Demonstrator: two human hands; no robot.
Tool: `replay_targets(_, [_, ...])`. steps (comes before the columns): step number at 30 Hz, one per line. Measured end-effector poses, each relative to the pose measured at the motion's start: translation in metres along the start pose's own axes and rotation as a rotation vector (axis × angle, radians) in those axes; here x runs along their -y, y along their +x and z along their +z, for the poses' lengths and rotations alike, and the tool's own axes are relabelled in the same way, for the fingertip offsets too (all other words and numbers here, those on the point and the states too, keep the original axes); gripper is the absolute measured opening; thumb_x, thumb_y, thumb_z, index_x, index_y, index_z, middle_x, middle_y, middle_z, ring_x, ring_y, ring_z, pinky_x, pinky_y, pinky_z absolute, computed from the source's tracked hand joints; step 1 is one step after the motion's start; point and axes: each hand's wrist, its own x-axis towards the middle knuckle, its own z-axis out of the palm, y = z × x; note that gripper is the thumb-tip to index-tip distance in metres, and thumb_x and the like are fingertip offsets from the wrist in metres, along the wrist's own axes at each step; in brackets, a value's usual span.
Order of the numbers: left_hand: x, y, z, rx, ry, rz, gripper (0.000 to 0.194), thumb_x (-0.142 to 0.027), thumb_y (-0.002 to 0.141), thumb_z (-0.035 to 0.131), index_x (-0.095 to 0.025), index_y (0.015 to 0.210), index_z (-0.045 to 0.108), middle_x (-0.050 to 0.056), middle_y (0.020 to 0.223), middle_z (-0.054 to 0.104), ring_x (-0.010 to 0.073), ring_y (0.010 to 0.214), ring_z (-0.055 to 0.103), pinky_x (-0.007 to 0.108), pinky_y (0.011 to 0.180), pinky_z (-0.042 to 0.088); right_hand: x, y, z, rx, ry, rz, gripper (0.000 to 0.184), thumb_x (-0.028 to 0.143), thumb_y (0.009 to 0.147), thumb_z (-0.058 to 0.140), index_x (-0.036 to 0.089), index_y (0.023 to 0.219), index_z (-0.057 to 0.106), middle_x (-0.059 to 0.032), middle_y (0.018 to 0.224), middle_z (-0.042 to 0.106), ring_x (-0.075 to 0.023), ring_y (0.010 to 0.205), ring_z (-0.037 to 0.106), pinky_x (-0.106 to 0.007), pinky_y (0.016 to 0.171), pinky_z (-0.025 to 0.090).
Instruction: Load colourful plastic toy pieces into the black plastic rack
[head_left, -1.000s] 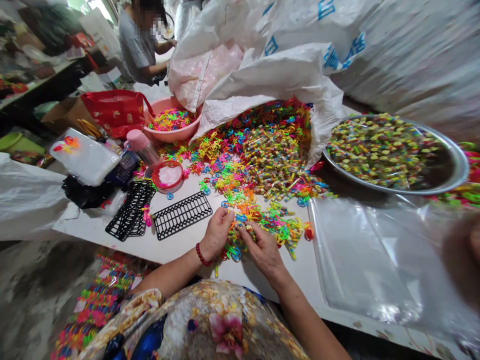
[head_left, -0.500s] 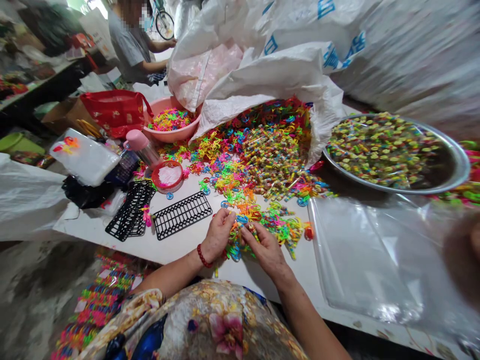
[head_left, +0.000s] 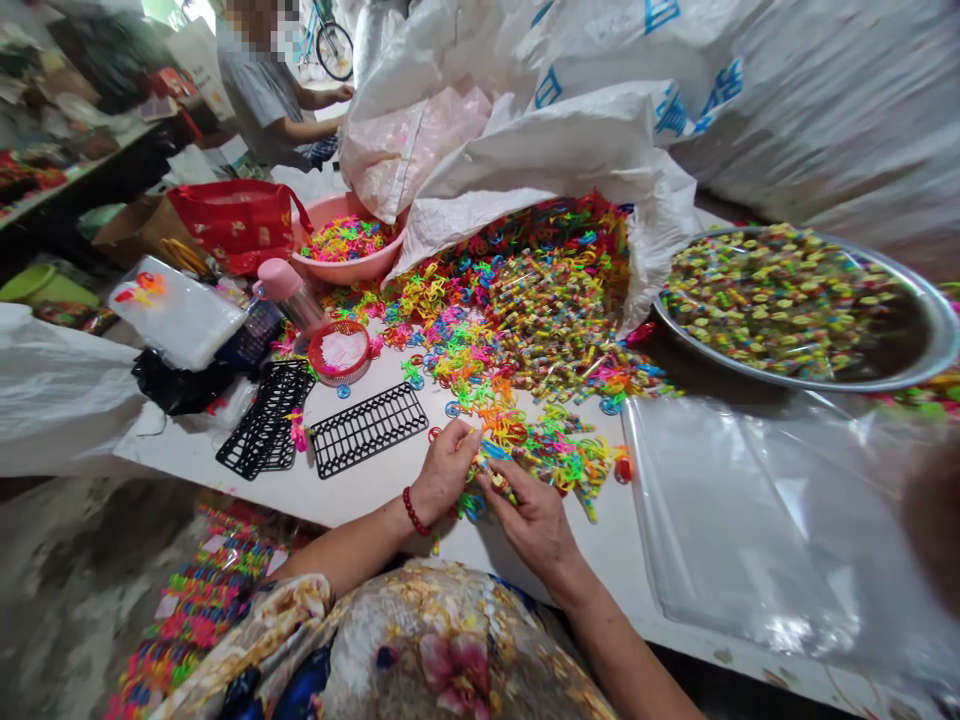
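Note:
Over the near edge of a pile of small coloured plastic pieces point(head_left: 517, 430), my two hands meet with bent fingers. My left hand point(head_left: 447, 472), with a red bead bracelet at the wrist, pinches a small blue plastic piece point(head_left: 494, 450) near its fingertips. In my right hand point(head_left: 534, 515) a thin, multicoloured wrapped stick point(head_left: 504, 488) shows between thumb and fingers. The fingers partly hide both. More wrapped sticks point(head_left: 551, 320) lie heaped in front of an open white sack point(head_left: 555, 150).
Black plastic grids point(head_left: 371, 430) lie left of my hands, near a small red basket point(head_left: 352, 378) and a pink-lidded flask point(head_left: 281, 283). Clear plastic bags point(head_left: 720, 510) cover the right side. Behind them sits a metal basin point(head_left: 926, 320) of wrapped sticks. A person point(head_left: 262, 100) sits at the back left.
My hands stay close together, with the right hand turned slightly and lower. The blue piece between them now looks longer and tilted. The whole view has shifted slightly.

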Motion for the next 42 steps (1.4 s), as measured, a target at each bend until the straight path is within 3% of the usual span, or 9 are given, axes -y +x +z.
replay_targets(5, [0.000, 0.013, -0.007, 0.048, 0.247, 0.031, 0.035, -0.047, 0.100, 0.036, -0.021, 0.081, 0.049, -0.003, 0.071, 0.049, 0.0130, 0.066, 0.046, 0.026, 0.065, 0.038, 0.000, -0.003, -0.017, 0.058, -0.110, 0.013, 0.016, 0.030, 0.095, 0.056, 0.022, 0.100, 0.069, -0.0035, 0.084, 0.074, -0.0179, 0.073, 0.071, -0.027, 0.066, 0.055])
replay_targets(7, [-0.005, 0.027, -0.022, -0.052, 0.421, 0.056, 0.033, -0.043, 0.102, 0.032, -0.022, 0.084, 0.049, -0.002, 0.074, 0.051, 0.0145, 0.070, 0.050, 0.027, 0.069, 0.040, -0.006, -0.004, -0.027, -0.025, -0.174, 0.000, 0.020, 0.035, 0.095, 0.058, 0.022, 0.104, 0.069, -0.0066, 0.093, 0.074, -0.0203, 0.083, 0.071, -0.031, 0.076, 0.057])
replay_targets(10, [-0.009, 0.058, -0.051, -0.246, 0.620, 0.039, 0.019, -0.038, 0.095, 0.051, -0.021, 0.086, 0.050, 0.004, 0.087, 0.055, 0.0198, 0.087, 0.055, 0.032, 0.082, 0.042, -0.014, -0.006, -0.040, -0.155, -0.276, 0.012, 0.030, 0.043, 0.093, 0.059, 0.020, 0.109, 0.070, -0.0120, 0.107, 0.071, -0.0249, 0.100, 0.068, -0.038, 0.089, 0.054])
replay_targets(13, [-0.006, 0.092, -0.077, -0.425, 0.761, -0.067, 0.020, -0.035, 0.088, 0.063, -0.019, 0.090, 0.052, 0.013, 0.107, 0.055, 0.0276, 0.106, 0.055, 0.038, 0.091, 0.041, -0.016, -0.006, -0.044, -0.145, -0.254, 0.062, 0.030, 0.045, 0.094, 0.057, 0.021, 0.107, 0.070, -0.0109, 0.103, 0.071, -0.0242, 0.097, 0.068, -0.038, 0.087, 0.054])
replay_targets(16, [0.003, 0.116, -0.092, -0.472, 0.734, -0.118, 0.019, -0.031, 0.084, 0.067, -0.018, 0.085, 0.052, 0.014, 0.110, 0.054, 0.0292, 0.111, 0.056, 0.039, 0.093, 0.041, -0.012, -0.005, -0.037, -0.092, -0.161, 0.153, 0.030, 0.046, 0.094, 0.056, 0.022, 0.104, 0.070, -0.0087, 0.102, 0.073, -0.0232, 0.094, 0.069, -0.036, 0.084, 0.055])
replay_targets(21, [0.014, 0.129, -0.096, -0.481, 0.554, -0.093, 0.028, -0.019, 0.070, 0.075, -0.020, 0.076, 0.048, 0.003, 0.086, 0.056, 0.0218, 0.096, 0.058, 0.033, 0.087, 0.043, 0.002, 0.000, -0.023, 0.003, 0.001, 0.313, 0.033, 0.050, 0.092, 0.055, 0.022, 0.099, 0.071, -0.0061, 0.096, 0.075, -0.0217, 0.086, 0.071, -0.031, 0.075, 0.055])
replay_targets(27, [0.008, 0.109, -0.083, -0.467, 0.189, -0.032, 0.024, -0.028, 0.079, 0.065, -0.021, 0.095, 0.048, -0.003, 0.081, 0.053, 0.0107, 0.074, 0.056, 0.024, 0.071, 0.046, 0.010, 0.010, -0.021, -0.011, 0.042, 0.388, 0.038, 0.052, 0.091, 0.053, 0.021, 0.110, 0.066, -0.0064, 0.098, 0.073, -0.0212, 0.086, 0.068, -0.032, 0.076, 0.054])
replay_targets(35, [-0.012, 0.039, -0.044, -0.069, -0.331, -0.097, 0.041, -0.057, 0.080, 0.063, -0.022, 0.087, 0.042, -0.007, 0.063, 0.050, 0.0069, 0.048, 0.048, 0.021, 0.050, 0.040, -0.001, 0.022, -0.004, 0.006, 0.190, 0.314, 0.042, 0.050, 0.092, 0.054, 0.022, 0.120, 0.066, -0.0073, 0.098, 0.074, -0.0215, 0.087, 0.068, -0.033, 0.074, 0.054])
replay_targets(42, [-0.027, 0.006, -0.009, 0.011, -0.416, -0.190, 0.040, -0.058, 0.085, 0.059, -0.022, 0.088, 0.043, -0.009, 0.057, 0.049, 0.0054, 0.040, 0.041, 0.018, 0.040, 0.027, 0.002, 0.023, 0.005, 0.025, 0.364, 0.390, 0.039, 0.058, 0.091, 0.055, 0.020, 0.097, 0.064, -0.0024, 0.077, 0.067, -0.0171, 0.070, 0.062, -0.027, 0.063, 0.051])
